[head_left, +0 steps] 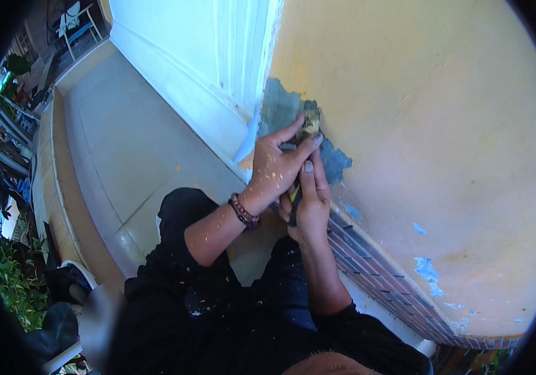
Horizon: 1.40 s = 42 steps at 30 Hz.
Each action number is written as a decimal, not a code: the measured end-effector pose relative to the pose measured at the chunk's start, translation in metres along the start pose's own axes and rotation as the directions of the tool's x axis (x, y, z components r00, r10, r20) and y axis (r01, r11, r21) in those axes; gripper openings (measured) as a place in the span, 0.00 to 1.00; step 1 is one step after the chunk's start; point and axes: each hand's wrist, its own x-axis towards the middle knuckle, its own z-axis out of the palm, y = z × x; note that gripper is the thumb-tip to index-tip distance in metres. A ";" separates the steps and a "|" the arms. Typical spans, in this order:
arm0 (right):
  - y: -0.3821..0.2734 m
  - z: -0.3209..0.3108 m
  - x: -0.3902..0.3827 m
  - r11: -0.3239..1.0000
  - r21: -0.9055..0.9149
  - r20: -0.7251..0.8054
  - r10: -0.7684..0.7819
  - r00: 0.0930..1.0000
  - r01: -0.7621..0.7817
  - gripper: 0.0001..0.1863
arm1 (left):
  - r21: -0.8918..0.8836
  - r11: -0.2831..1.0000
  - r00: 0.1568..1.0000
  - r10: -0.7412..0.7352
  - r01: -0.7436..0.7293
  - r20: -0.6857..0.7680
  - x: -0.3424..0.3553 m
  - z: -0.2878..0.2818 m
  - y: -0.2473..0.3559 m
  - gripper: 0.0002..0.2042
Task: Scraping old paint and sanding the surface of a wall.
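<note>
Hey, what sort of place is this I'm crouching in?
Probably a house's porch or terrace: there's a pale grey tiled floor, a yellow painted wall with peeling patches, and green leafy plants past the floor's left edge.

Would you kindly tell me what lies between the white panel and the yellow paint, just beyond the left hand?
In the head view, a ragged-edged grey patch lies between the white panel and yellow paint beyond the left hand.
</note>
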 end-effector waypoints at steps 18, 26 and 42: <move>-0.015 0.014 0.010 0.999 0.040 -0.040 0.008 0.999 -0.006 0.29 | -0.002 0.989 0.986 0.144 -0.145 -0.078 0.008 0.001 0.017 0.28; 0.015 -0.002 -0.004 0.988 0.150 -0.001 -0.028 1.000 0.028 0.29 | 0.004 0.990 0.990 0.139 -0.139 0.017 -0.008 0.003 -0.006 0.30; -0.015 0.029 0.040 0.998 0.061 0.030 -0.028 0.999 0.026 0.27 | -0.142 0.988 0.992 -0.082 0.069 -0.091 0.022 -0.017 0.021 0.32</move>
